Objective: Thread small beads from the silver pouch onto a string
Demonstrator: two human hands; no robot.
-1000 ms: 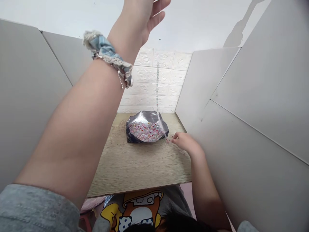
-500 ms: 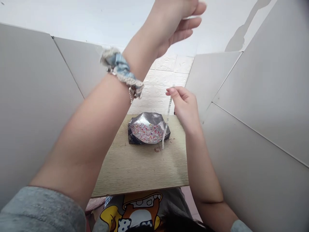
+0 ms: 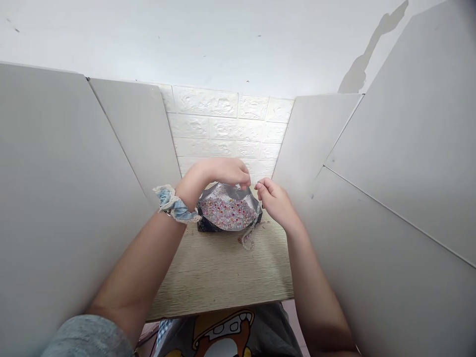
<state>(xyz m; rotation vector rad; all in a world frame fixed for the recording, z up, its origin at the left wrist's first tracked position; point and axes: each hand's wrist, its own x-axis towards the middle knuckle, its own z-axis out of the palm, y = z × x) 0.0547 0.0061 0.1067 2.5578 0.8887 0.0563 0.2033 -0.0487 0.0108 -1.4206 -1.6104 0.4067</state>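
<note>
A silver foil bag (image 3: 228, 191) lies open on the wooden table (image 3: 219, 272), full of small pink and white beads (image 3: 227, 212). My left hand (image 3: 226, 172) hovers over the bag's far rim with its fingertips pinched together. My right hand (image 3: 273, 199) is beside the bag's right edge, also pinched. A strand of clear beads (image 3: 250, 233) hangs down from between the hands and piles on the table in front of the bag. The thread itself is too thin to see. A blue scrunchie (image 3: 173, 204) circles my left wrist.
Grey partition panels (image 3: 74, 198) wall in the narrow table on the left and right (image 3: 372, 198). A white brick-pattern wall (image 3: 223, 129) closes the back. The table's near edge sits just above my printed shirt (image 3: 223, 332).
My left hand came down from high overhead to the bag's rim. My right hand lifted from the table, then settled beside the bag. The hanging bead strand dropped into a small pile.
</note>
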